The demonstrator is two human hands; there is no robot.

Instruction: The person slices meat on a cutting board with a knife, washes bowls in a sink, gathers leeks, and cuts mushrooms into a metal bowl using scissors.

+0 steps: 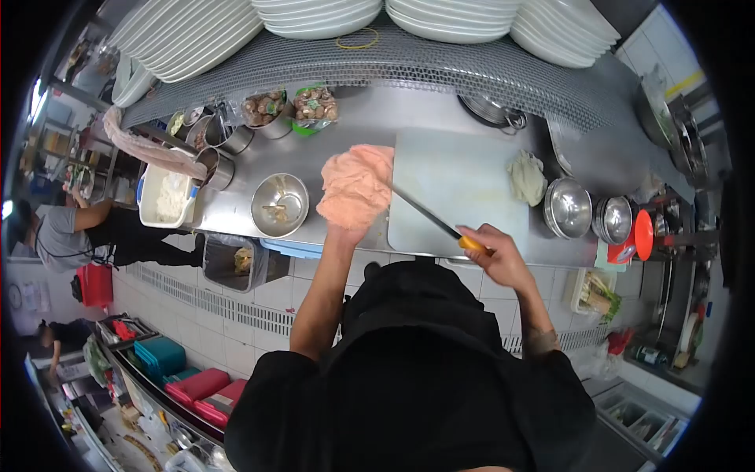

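Two bare hands are seen over a steel desk (440,110). A knife (429,214) with an orange handle is held in the right hand (495,252), whose grip is closed around the handle; the dark blade runs toward ten o'clock from that hand, across the near left corner of a pale cutting board (464,189). The blade's tip is met by a pink cloth (355,187), which is bunched and draped over the left hand (346,228); that hand is mostly hidden under the cloth, so how far its grip is closed cannot be told. The cloth lies at the board's left edge, at nine o'clock from the board's middle.

At three o'clock on the board a crumpled whitish cloth (527,178) is seen. Just beyond it, off the board, stacked steel bowls (568,208) are set, with a red lid (643,234) farther toward three o'clock. At nine o'clock from the pink cloth a steel bowl (280,204) holding a few scraps is placed, and past it a white tub (167,197). White plates (322,17) are stacked at twelve o'clock on a mesh shelf. At nine o'clock, well apart, another person (94,228) is bent forward.
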